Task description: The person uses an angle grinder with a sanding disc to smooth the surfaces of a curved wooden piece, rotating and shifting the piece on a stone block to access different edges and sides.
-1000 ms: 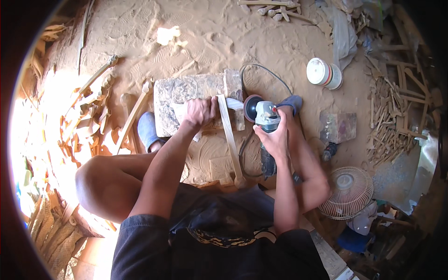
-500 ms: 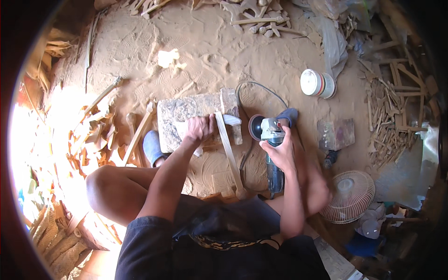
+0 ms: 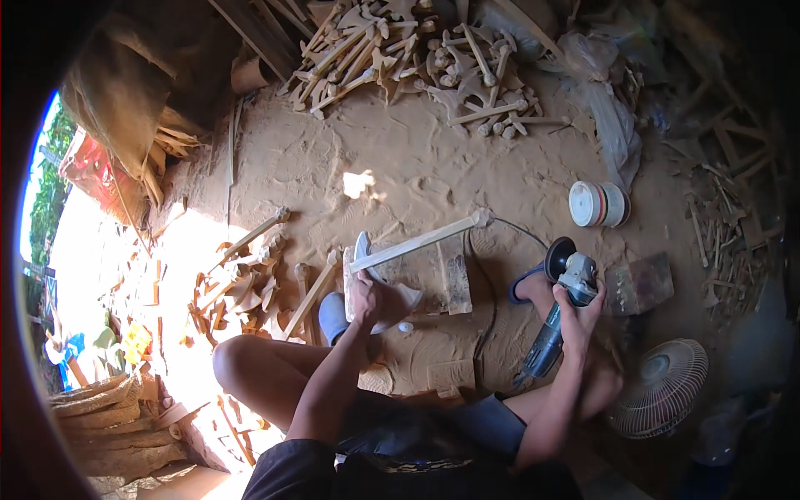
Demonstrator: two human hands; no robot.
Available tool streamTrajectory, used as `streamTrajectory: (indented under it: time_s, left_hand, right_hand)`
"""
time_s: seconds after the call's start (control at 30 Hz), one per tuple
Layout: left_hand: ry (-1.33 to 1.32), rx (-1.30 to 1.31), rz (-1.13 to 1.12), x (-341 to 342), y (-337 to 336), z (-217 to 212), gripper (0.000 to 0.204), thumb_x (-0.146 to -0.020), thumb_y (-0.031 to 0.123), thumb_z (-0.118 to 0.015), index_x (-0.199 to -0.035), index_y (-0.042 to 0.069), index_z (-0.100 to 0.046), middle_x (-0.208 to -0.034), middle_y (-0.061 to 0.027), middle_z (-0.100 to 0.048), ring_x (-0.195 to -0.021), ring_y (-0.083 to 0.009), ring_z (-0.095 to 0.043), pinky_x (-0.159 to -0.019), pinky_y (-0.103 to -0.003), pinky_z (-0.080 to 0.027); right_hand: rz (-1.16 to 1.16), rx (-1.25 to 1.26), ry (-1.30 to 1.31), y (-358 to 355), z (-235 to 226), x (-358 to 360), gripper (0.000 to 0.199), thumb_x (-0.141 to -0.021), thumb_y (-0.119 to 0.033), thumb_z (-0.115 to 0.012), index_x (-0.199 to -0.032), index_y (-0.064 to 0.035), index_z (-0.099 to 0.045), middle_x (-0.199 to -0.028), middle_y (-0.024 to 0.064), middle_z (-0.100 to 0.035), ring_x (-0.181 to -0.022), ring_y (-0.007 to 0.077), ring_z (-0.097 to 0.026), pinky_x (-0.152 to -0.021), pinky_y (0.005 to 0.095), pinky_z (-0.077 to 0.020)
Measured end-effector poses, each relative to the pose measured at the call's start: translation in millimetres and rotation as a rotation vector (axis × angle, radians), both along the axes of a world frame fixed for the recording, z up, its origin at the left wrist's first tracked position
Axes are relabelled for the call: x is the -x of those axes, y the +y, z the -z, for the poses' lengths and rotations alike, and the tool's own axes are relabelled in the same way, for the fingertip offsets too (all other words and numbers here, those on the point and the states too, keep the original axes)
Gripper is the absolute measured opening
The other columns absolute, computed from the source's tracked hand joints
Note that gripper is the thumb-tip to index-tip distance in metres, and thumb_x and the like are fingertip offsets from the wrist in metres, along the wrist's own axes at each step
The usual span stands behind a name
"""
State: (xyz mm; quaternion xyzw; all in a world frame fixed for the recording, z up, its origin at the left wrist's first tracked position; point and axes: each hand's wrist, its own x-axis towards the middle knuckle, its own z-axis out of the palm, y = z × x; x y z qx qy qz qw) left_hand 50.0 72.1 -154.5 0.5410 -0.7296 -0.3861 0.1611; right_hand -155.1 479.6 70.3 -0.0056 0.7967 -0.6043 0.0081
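My left hand is closed round the crosswise end of a T-shaped pale piece, which looks like wood. Its long straight shaft points right and away, ending in a knob; a smooth, whitish curved arm sticks out on either side of my fist. This piece lies over a worn, pale block on the ground. My right hand grips an angle grinder by the head end of its body. The grinder's dark round disc faces up and left, apart from the pale piece.
Knob-ended pale pieces lie in a far heap and a left pile. A white tub, a second block and a fan stand right. A dark cord crosses the sandy floor. Blue slippers flank the block.
The pale piece has swung round, its knob going from near my lap to the far right. My right hand has carried the grinder rightward, away from the block. The whole view has shifted.
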Motion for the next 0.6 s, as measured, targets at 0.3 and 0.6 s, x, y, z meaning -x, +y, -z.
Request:
streamTrajectory:
  time_s: [0.3,0.6]
  left_hand:
    - [-0.381,-0.115,0.786,20.5,173.7,-80.6,0.027,-0.099,0.029,-0.066,-0.102,0.004,-0.076,-0.097,-0.0272,-0.077,-0.088,-0.0454,-0.077,-0.078,-0.056,-0.06]
    - [-0.208,0.318,0.303,146.6,116.2,26.2,0.045,-0.102,0.044,-0.066,-0.115,0.001,-0.06,-0.117,-0.0257,-0.06,-0.116,-0.0463,-0.06,-0.097,-0.055,-0.051]
  right_hand:
    - [-0.137,-0.069,0.085,9.9,10.6,-1.4,0.093,-0.082,-0.024,-0.095,-0.152,0.0034,-0.04,-0.131,0.0207,-0.065,-0.117,0.0272,-0.068,-0.104,0.0435,-0.0535]
    - [-0.198,-0.263,0.077,3.6,32.6,-6.7,0.103,-0.079,-0.028,-0.095,-0.159,-0.0004,-0.036,-0.143,0.026,-0.06,-0.131,0.0364,-0.062,-0.113,0.0475,-0.0477]
